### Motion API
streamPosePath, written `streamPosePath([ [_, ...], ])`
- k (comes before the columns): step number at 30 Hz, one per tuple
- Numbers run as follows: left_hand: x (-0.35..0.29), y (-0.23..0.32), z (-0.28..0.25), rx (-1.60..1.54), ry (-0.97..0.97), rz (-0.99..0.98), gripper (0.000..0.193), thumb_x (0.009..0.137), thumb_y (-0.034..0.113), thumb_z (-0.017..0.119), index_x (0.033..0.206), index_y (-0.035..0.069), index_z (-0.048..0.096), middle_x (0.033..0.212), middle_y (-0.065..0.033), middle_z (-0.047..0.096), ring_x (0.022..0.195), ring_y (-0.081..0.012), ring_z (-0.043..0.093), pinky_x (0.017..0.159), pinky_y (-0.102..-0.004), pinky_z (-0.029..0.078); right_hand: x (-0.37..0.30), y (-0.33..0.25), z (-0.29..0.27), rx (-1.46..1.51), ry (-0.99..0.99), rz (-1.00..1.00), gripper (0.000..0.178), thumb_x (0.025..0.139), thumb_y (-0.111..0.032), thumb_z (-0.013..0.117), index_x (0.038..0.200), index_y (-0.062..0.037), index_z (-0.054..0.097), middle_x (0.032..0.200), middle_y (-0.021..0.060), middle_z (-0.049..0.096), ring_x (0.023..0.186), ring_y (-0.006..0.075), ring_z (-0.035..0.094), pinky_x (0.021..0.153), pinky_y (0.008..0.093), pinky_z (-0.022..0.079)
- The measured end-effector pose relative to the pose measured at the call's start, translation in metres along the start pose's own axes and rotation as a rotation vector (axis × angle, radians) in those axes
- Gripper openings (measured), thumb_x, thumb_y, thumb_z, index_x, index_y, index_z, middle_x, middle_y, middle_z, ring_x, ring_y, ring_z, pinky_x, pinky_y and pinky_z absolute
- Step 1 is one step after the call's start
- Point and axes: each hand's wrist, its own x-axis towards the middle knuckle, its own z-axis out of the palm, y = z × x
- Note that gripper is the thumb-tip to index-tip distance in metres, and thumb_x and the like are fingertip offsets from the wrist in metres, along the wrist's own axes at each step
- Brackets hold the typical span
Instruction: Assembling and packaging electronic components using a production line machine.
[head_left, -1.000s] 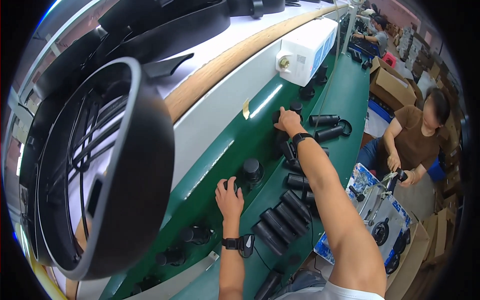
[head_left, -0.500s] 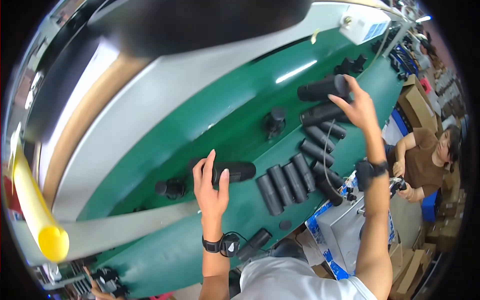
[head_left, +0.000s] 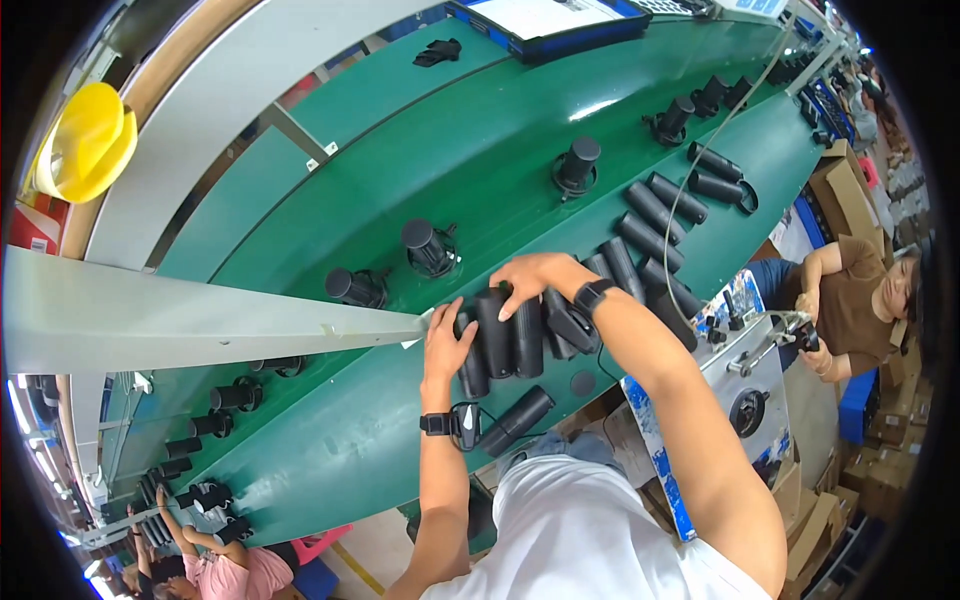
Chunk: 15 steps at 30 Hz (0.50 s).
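Both my hands are at the near end of a row of black ribbed cylinders on a green work surface (head_left: 330, 480). My left hand (head_left: 446, 348) is curled round the top of the leftmost black cylinder (head_left: 474, 372). Beside it, my right hand (head_left: 535, 277) grips the far end of another black cylinder (head_left: 493, 345), thumb and fingers on either side. A third black cylinder (head_left: 528, 345) lies right alongside, under my right hand. Nearer my body a loose black cylinder (head_left: 517, 420) lies at a slant. My right wrist partly covers the rest of the row.
Black cylinders on round bases (head_left: 430, 248) stand spaced along the green belt beyond. A white beam (head_left: 220, 315) reaches in from the left, ending near my left hand. More loose cylinders (head_left: 655, 207) lie to the right. A metal machine (head_left: 745, 375) and a seated person (head_left: 850, 320) are at right.
My right hand has come left and nearer, from the far cylinders to the row. My left hand has moved slightly right and nearer with its cylinder. The view has shifted, showing more belt.
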Motion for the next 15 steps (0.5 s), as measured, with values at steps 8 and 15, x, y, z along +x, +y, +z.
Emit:
streamPosePath([
  [8, -0.026, 0.043, 0.000, -0.066, 0.304, 0.162, 0.040, 0.088, 0.012, 0.059, 0.125, 0.000, 0.054, 0.126, -0.0185, 0.054, 0.119, -0.0335, 0.051, 0.102, -0.0416, 0.039, -0.079, 0.002, 0.009, -0.206, 0.398, 0.040, 0.048, 0.073, -0.043, 0.077, 0.106, -0.0098, 0.066, 0.098, 0.0110, 0.068, 0.091, 0.0282, 0.066, 0.076, 0.0384, 0.052],
  [15, -0.057, 0.183, 0.035, -0.998, -0.813, 0.309, 0.069, 0.076, 0.010, 0.076, 0.136, 0.000, 0.043, 0.130, -0.0104, 0.050, 0.123, -0.0197, 0.048, 0.102, -0.0329, 0.039, -0.276, 0.013, 0.128, 0.817, 1.318, -0.297, 0.054, 0.078, -0.038, 0.074, 0.113, -0.0012, 0.056, 0.102, 0.0097, 0.063, 0.097, 0.0171, 0.059, 0.087, 0.0298, 0.046],
])
